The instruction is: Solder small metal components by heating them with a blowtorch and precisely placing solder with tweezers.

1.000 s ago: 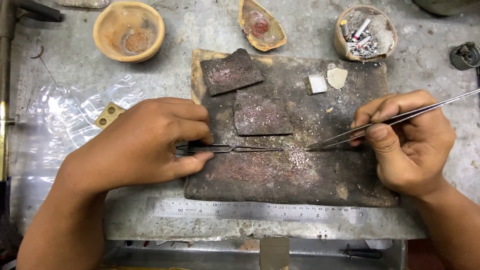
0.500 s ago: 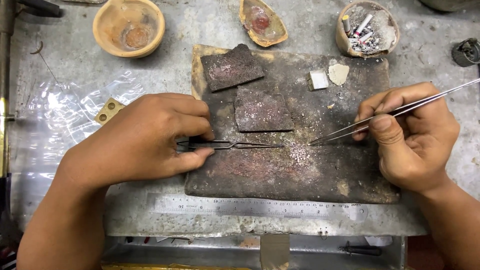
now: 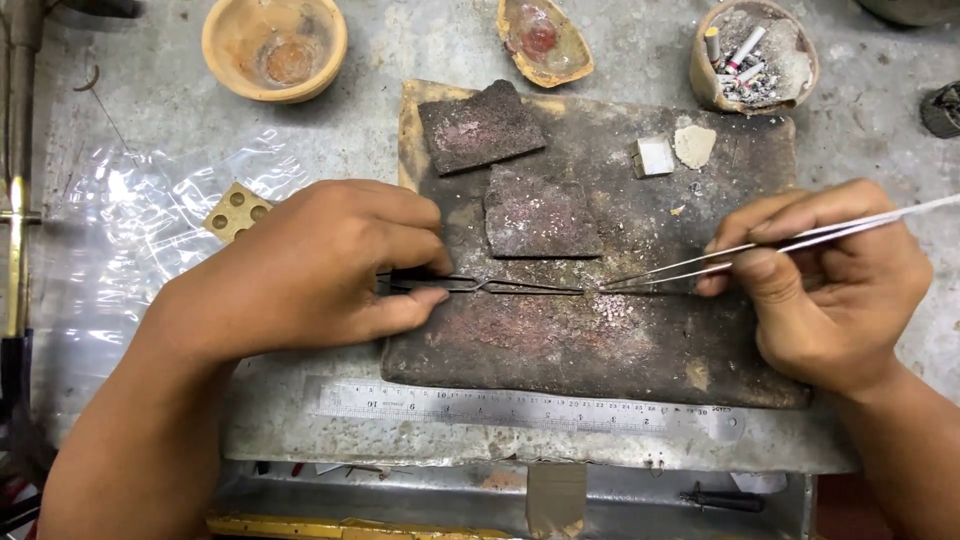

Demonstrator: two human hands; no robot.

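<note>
My left hand (image 3: 320,265) grips dark cross-lock tweezers (image 3: 500,287) lying across a charred soldering board (image 3: 620,330). My right hand (image 3: 830,280) pinches long silver tweezers (image 3: 720,255) whose tips meet the dark tweezers' tips near the board's middle. Whatever tiny piece sits between the tips is too small to make out. A patch of pale powder (image 3: 612,305) lies just below the tips.
Two dark slabs (image 3: 480,125) (image 3: 540,215) and small white chunks (image 3: 655,155) rest on the board. Behind stand an orange bowl (image 3: 272,45), a shell-shaped dish (image 3: 545,40) and a pot of cigarette butts (image 3: 752,55). A steel ruler (image 3: 520,405), clear plastic sheet (image 3: 110,240) and brass holed block (image 3: 236,210) lie nearby.
My right hand has shifted slightly, and the silver tweezers' tips have moved left and now meet the dark tweezers' tips. My left hand has stayed put.
</note>
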